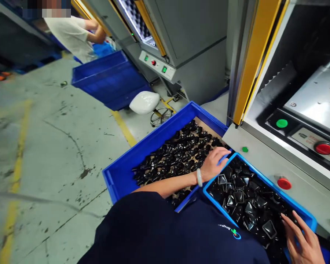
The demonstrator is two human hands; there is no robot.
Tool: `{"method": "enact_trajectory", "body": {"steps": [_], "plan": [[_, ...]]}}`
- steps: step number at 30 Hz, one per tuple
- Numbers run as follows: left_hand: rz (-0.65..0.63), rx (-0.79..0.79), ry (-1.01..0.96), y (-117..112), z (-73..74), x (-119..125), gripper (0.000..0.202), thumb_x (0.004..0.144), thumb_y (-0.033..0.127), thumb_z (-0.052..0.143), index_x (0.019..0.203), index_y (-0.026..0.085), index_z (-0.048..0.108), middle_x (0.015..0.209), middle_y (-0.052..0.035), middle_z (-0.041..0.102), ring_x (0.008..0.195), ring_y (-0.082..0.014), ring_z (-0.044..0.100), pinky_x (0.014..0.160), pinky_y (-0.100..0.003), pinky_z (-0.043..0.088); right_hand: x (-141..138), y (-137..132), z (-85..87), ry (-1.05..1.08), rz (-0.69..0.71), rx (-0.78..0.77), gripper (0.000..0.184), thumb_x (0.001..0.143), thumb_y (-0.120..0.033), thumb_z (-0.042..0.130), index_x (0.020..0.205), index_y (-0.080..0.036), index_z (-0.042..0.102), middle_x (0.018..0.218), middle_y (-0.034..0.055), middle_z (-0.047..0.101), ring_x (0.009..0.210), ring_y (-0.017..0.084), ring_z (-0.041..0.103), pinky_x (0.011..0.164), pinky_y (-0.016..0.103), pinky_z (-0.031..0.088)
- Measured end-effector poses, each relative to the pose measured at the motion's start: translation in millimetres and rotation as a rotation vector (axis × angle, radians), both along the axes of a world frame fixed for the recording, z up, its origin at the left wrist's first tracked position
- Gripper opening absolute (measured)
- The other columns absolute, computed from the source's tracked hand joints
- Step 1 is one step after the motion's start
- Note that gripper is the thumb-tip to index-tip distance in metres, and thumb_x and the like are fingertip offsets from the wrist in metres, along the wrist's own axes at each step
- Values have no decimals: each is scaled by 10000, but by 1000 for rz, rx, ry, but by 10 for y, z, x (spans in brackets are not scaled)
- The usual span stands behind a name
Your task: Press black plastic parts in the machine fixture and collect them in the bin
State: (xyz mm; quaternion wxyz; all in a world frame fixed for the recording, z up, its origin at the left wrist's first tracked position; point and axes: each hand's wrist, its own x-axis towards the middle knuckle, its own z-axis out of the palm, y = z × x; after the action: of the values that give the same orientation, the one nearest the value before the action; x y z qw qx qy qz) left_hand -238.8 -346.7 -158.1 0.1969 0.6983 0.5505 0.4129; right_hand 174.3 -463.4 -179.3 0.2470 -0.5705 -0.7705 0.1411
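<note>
My left hand (215, 164), with a pale bangle at the wrist, reaches over the far-left corner of a light blue tray (222, 209). Its fingers are stretched out and nothing shows in them; whether they touch the rim is unclear. Glossy black pieces (250, 208), several with square, pyramid-like faces, fill the tray in a loose heap. At the tray's near right end is my right hand (304, 240), fingers apart and slightly bent beside the pieces. Its palm side is partly hidden, and no held piece is visible.
A larger dark blue crate (151, 152) holds rows of black parts on cardboard. To the right stands a machine with a red button (284, 183) and yellow post (257, 62). Beyond are a white stool (145, 102), a blue bin (107, 80) and a person (68, 35) at another machine.
</note>
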Motion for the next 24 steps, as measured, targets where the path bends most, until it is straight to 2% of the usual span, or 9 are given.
{"method": "enact_trajectory", "body": {"steps": [3,5,7,10,14,18,21,24], "plan": [[245,-180,64,73,-364,-447,279,1069,187,506,1290,201,675,1265,-120,671,1139,-222,678,1080,-414,570,18,33,7,-20,16,18,462,1039,-525,495,1453,-413,669,1336,60,730,1247,337,690,1021,586,616],[298,-314,132,186,-603,-602,260,1039,112,505,1206,187,690,1202,-99,692,1065,-202,694,1043,-380,583,2,62,36,-35,43,16,492,1048,-534,492,1463,-340,672,1339,78,725,1240,325,681,1097,596,571],[281,-395,179,339,-801,-624,238,1017,76,524,1123,187,705,1149,-79,716,1070,-201,703,1038,-354,580,-20,89,74,-40,44,11,487,1055,-527,483,1431,-305,699,1306,86,735,1226,313,681,1117,576,559],[238,-476,244,605,-997,-462,223,1024,97,549,1128,200,718,1183,-75,726,1128,-213,708,1027,-332,577,-35,99,132,-40,-3,12,442,1044,-501,490,1352,-328,755,1206,83,763,1169,318,713,1029,533,609],[237,-592,384,963,-1136,-151,291,1063,188,539,1318,182,679,1342,-155,657,1183,-296,703,998,-414,581,-42,12,224,-46,-72,-4,436,1036,-492,512,1316,-301,787,1124,105,787,1033,314,752,892,471,648],[263,-707,518,1190,-1228,26,417,1033,52,448,1377,153,660,1372,-228,607,1134,-330,731,956,-469,586,-160,-108,327,-42,-133,-41,443,1041,-502,564,1364,-275,763,1160,58,816,903,217,781,840,310,641],[251,-723,561,1175,-1243,34,428,1046,69,439,1407,169,646,1352,-229,601,1084,-317,743,913,-445,593,-283,-121,379,-35,-120,-61,426,1049,-495,581,1365,-269,755,1133,0,831,834,148,792,802,223,620],[228,-662,556,1046,-1187,-88,357,1076,281,563,1422,218,629,1392,-183,580,1107,-297,722,911,-388,585,-313,-97,384,-26,-64,-66,421,1049,-484,590,1353,-244,755,1144,3,829,833,143,796,792,210,617]]}}
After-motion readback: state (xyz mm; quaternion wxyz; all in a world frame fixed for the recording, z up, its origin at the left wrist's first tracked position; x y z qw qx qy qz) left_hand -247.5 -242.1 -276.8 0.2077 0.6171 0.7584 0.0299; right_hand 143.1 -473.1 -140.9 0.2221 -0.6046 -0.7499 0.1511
